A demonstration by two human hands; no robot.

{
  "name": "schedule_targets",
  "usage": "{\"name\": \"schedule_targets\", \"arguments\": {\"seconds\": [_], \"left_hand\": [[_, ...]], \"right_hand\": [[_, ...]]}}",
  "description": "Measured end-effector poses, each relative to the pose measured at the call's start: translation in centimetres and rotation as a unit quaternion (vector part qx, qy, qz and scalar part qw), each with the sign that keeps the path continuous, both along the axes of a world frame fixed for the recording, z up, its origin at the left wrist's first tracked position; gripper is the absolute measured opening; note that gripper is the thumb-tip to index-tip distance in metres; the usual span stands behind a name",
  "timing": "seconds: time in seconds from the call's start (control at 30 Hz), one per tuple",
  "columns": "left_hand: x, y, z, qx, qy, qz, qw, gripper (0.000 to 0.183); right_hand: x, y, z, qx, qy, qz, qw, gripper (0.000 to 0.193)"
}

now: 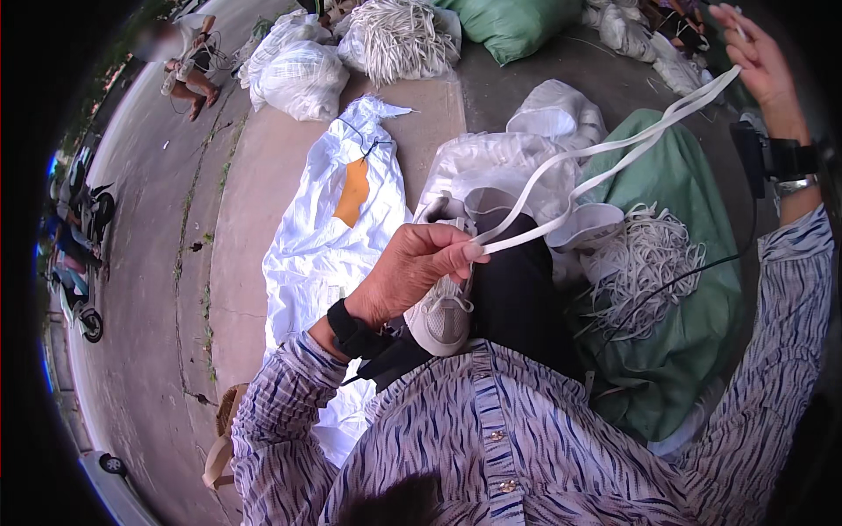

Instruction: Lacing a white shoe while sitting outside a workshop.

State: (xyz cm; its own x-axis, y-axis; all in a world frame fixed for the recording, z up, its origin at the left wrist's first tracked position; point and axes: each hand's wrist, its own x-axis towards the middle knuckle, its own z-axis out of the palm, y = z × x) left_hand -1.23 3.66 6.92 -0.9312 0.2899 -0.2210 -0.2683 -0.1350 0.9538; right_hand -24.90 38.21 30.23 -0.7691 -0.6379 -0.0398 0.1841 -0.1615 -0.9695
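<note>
A long white flat lace [697, 98], doubled into two strands, stretches between my hands. My left hand [421, 267] is closed above my lap, pinching the strands between thumb and fingers. Raised at the far right, my right hand [761, 61] is closed on the other end of the lace, with a bit of white showing at its fingertips. Below the strands, a tangled heap of white laces [653, 272] lies on a green sack [688, 188]. A light-coloured shoe [438, 323] shows just under my left hand.
A white woven sheet [303, 254] with an orange patch [353, 193] lies on the pavement to the left. Clear plastic bags [500, 167] stand ahead; behind are a bag of white laces [399, 39], a white sack [303, 79] and another green sack [513, 26]. A person [189, 57] is at far left.
</note>
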Motion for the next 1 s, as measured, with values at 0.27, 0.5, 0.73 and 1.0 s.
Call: {"name": "schedule_targets", "arguments": {"seconds": [0.27, 0.5, 0.73, 1.0], "left_hand": [[0.2, 2.2, 0.2, -0.199, 0.17, -0.045, 0.964, 0.019], [5.0, -2.3, -2.8, -0.481, 0.344, -0.043, 0.805, 0.023], [6.0, -2.7, -7.7, -0.49, 0.384, 0.021, 0.783, 0.018], [7.4, -1.3, -8.9, -0.301, 0.163, 0.217, 0.914, 0.023]], "right_hand": [[16.0, -13.3, -22.5, 0.316, 0.016, 0.35, 0.882, 0.033], [15.1, -11.9, -26.0, 0.101, -0.378, 0.043, 0.919, 0.023], [19.9, -14.9, -29.1, 0.312, -0.188, 0.16, 0.918, 0.032], [22.0, -17.1, -29.9, 0.386, -0.173, 0.167, 0.891, 0.025]]}}
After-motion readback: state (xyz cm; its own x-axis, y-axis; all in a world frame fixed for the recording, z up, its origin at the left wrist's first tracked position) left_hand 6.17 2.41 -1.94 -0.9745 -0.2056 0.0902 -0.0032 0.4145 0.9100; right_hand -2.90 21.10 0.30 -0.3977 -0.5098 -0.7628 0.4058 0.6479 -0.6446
